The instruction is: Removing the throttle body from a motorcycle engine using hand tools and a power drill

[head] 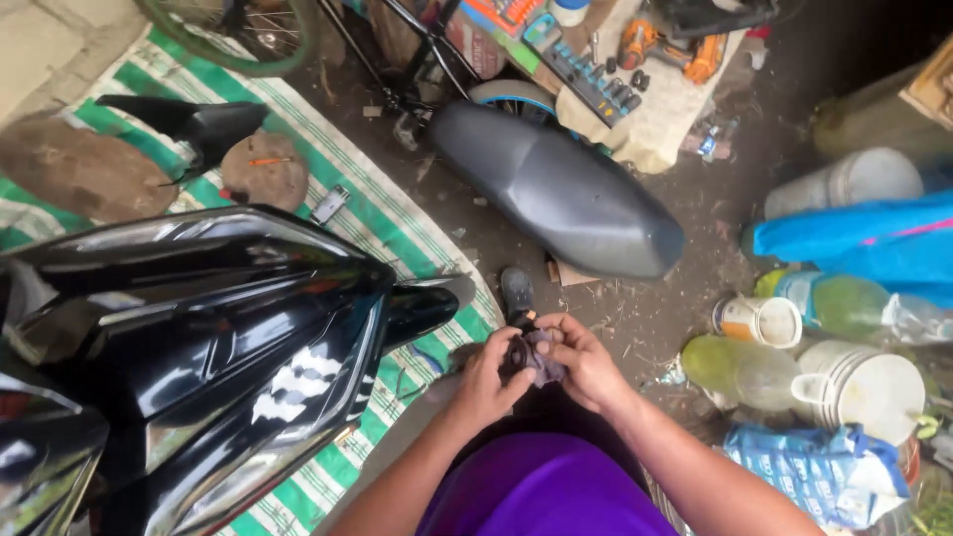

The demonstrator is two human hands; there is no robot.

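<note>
Small dark part (518, 354) mostly hidden between the left hand (486, 382) and right hand (588, 369) and a grey rag (544, 359), its shape unclear, black scooter body (199, 347) cut off at left and bottom edges, bicycle wheel (233, 35) cut off at top, tool tray (596, 84) items too small to tell

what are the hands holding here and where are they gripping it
Both hands, left hand and right hand, hold a small crumpled greyish cloth between the fingertips, bunched around a small dark part; what that part is cannot be told.

A small dark ring (517, 354) sits against a crumpled greyish-purple rag (544, 359), both held up between the two hands, above the dirt floor and just in front of the person's purple-clad lap.
</note>
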